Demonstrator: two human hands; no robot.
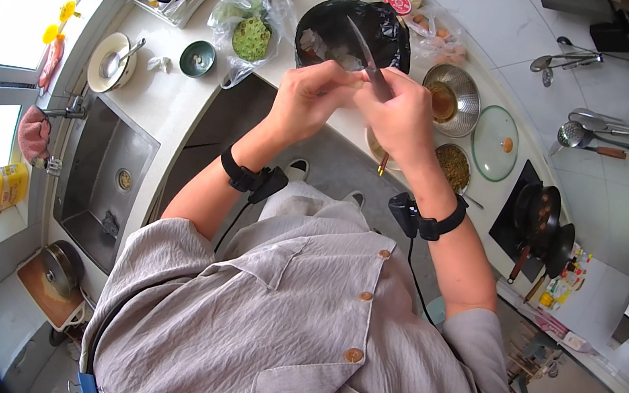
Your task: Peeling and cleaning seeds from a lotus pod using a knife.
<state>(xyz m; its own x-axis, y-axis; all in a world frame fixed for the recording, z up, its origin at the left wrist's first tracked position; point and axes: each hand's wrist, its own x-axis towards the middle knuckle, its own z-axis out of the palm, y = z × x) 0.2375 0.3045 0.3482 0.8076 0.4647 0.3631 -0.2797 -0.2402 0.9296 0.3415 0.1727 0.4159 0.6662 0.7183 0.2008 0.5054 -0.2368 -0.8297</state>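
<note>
My right hand point(398, 108) is closed on the handle of a small knife point(364, 42), its blade pointing up and away over a bin lined with a black plastic bag point(396, 35). Fingertips of my left hand point(311, 98) pinch a small pale piece of food point(359, 83), possibly a garlic clove, against the right thumb. Pale scraps point(313, 42) lie inside the bin. To the left, a green leafy vegetable point(251, 39) sits in a clear plastic bag, beside a small dark green bowl point(197, 59) with a little pale food in it.
A metal colander point(470, 92), a glass lid point(494, 144) and a bowl of chopped food point(452, 165) stand to the right, before black pans point(545, 213) on the hob. Left are a cream basin point(101, 82), a steel sink point(101, 195) and a dish rack point(186, 12). Eggs point(431, 29) lie bagged behind.
</note>
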